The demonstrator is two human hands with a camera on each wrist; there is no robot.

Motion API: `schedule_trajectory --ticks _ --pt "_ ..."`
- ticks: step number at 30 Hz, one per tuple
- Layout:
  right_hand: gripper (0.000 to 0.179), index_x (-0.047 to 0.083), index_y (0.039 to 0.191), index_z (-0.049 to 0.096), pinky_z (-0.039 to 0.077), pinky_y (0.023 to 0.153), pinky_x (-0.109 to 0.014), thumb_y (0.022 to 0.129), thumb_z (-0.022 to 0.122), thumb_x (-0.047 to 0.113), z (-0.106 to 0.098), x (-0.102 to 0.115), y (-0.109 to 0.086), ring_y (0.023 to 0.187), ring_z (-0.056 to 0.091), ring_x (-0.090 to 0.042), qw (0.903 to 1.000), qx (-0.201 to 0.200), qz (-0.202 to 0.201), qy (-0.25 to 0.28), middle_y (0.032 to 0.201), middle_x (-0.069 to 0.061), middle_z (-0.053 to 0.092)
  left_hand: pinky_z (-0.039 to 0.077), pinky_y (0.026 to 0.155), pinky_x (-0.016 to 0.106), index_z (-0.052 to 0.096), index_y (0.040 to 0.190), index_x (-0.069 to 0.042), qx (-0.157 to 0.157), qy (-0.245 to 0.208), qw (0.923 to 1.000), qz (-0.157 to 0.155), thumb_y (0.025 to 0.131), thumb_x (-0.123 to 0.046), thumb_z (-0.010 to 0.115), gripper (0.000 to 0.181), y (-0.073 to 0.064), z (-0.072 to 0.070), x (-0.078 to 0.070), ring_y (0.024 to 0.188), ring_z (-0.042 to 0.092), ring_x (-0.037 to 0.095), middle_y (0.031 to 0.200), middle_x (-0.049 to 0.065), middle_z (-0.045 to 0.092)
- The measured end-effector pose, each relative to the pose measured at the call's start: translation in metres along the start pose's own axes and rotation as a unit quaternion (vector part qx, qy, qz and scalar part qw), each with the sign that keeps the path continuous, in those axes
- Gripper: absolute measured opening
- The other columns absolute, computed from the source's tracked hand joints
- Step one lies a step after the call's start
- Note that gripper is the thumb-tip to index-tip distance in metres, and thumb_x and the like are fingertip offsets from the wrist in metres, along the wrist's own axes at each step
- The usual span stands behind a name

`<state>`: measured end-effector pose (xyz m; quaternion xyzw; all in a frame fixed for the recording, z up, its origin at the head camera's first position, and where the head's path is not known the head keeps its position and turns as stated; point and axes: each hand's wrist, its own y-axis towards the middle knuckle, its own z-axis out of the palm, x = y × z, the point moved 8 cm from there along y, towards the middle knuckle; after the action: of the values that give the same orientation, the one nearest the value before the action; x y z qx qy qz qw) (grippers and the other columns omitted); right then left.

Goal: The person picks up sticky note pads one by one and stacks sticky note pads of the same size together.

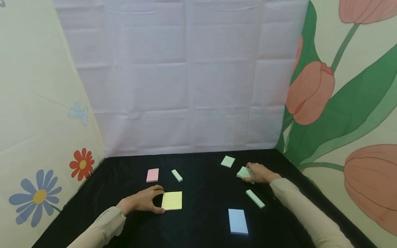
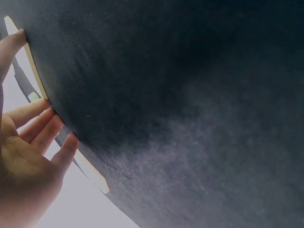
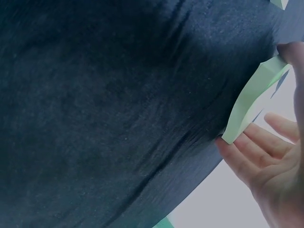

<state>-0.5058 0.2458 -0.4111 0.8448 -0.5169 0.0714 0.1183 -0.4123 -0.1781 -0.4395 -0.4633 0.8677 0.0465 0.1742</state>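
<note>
On the left of the black-covered table, a square yellow sticky note pad (image 1: 172, 200) lies flat. My left hand (image 1: 141, 200) grips it at its left side, thumb near the front corner and fingers at the back. The left wrist view shows the pad's thin edge between the thumb and index finger (image 2: 28, 113). Over on the right, my right hand (image 1: 260, 173) holds a light green sticky note pad (image 1: 243, 172) by opposite ends. The thumb and index finger span this pad in the right wrist view; in the head view the hand partly covers it.
A pink pad (image 1: 152, 175) and a short pale green strip pad (image 1: 177, 175) lie beyond the left hand. Behind the right hand's pad is another green pad (image 1: 227, 161). A long green strip pad (image 1: 255, 198) and a blue pad (image 1: 238, 221) lie nearer. A white cloth (image 1: 186, 86) hangs behind.
</note>
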Motion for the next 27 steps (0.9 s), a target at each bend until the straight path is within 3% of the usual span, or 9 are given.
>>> schedule_trajectory --ticks 27 --pt "0.059 -0.005 0.114 0.058 0.044 0.066 -0.035 0.084 0.074 0.044 0.003 0.017 0.005 0.078 0.052 -0.019 0.9988 0.002 -0.029 -0.04 0.096 -0.011 0.06 0.039 0.103 0.056 0.055 0.135 -0.002 -0.001 -0.013 0.9999 0.006 0.081 -0.05 0.077 0.077 0.001 0.002 0.001 0.119 0.048 0.031 0.139 0.013 0.046"
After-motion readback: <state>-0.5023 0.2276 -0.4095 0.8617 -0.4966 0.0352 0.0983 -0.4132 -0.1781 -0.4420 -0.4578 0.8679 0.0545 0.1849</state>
